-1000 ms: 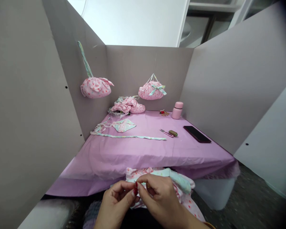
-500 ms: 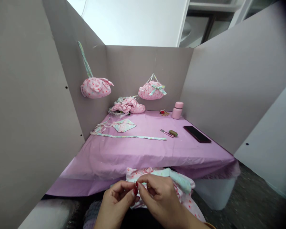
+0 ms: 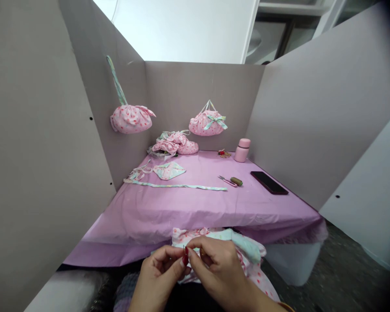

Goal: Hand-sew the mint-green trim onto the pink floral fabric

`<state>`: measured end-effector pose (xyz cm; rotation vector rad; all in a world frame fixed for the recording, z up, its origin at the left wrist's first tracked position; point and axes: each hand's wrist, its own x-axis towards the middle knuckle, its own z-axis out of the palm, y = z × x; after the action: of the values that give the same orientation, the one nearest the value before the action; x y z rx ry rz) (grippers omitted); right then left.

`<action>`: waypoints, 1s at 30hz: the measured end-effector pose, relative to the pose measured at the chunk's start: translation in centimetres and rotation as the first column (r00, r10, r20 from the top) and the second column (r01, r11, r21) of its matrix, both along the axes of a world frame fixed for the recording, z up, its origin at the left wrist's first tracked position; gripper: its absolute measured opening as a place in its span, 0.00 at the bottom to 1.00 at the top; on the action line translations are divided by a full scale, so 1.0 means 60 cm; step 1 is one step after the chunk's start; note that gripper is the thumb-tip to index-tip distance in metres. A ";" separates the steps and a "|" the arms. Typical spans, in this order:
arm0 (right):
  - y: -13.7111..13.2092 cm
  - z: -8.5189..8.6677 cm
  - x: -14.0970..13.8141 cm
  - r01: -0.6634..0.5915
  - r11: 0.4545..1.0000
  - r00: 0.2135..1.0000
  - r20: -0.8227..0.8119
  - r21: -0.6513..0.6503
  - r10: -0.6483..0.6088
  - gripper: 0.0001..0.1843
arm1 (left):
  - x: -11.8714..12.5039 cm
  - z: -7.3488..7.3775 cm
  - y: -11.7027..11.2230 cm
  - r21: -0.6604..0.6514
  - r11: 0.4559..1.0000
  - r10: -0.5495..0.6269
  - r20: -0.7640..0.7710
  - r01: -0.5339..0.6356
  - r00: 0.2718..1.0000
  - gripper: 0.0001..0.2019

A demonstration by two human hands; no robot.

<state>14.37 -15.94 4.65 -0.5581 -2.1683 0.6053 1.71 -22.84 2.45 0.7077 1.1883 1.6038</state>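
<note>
Head view: the left hand [image 3: 162,269] and right hand [image 3: 216,265] meet, thumbs and forefingers pinched narrow on what looks like a needle [image 3: 183,248], too small to see clearly. It stands between their fingertips, near the spotted cloth [image 3: 258,277] and table [image 3: 182,206].

Head-worn view, facing forward and down

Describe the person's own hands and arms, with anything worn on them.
Both the left hand and the right hand are without gloves. The nails that can be made out are glossy dark red. A yellowish band, perhaps a bracelet, shows by the right forearm, cut off by the picture's bottom edge. No sleeve shows on either arm.
</note>
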 end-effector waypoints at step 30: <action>0.000 0.014 0.001 -0.090 0.956 0.995 0.025 -0.279 0.101 0.13 | -0.019 -0.019 -0.001 0.037 0.981 0.195 -0.136 -0.191 0.971 0.12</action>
<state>14.42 -15.96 5.50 -0.6185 -2.1707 0.9692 0.59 -22.87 1.30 0.7480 1.3769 1.7543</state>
